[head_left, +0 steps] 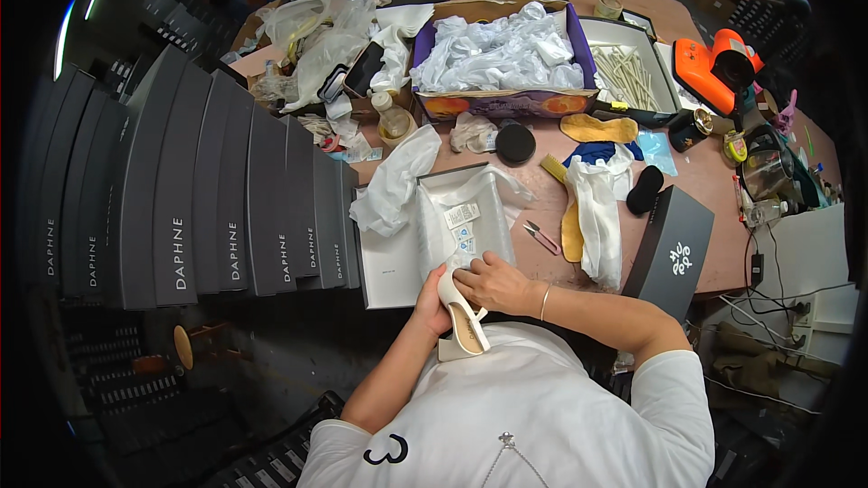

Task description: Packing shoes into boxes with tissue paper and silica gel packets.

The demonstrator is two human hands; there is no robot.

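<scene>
Close to my body, a cream heeled shoe point(468, 330) with a strap and tan insole is held over the table's front edge. My left hand point(432, 303) wraps around its side near the toe. The bent fingers of my right hand point(500, 285) grip the shoe's front part from the other side; anything tucked under them is hidden. Just beyond both hands stands an open shoebox point(422, 217) lined with white tissue paper point(493, 208). Small printed sachets point(464, 235) and a label lie inside it. The white-lined box lid point(384, 276) rests left of the shoebox.
Tall dark grey shoeboxes point(208, 181) stand in a row at the left. A purple carton point(579, 45) full of crumpled plastic sits at the back. Pink-handled snips point(542, 238), a yellow comb point(553, 167), white cloth point(597, 217) and a dark box point(669, 253) lie at the right.
</scene>
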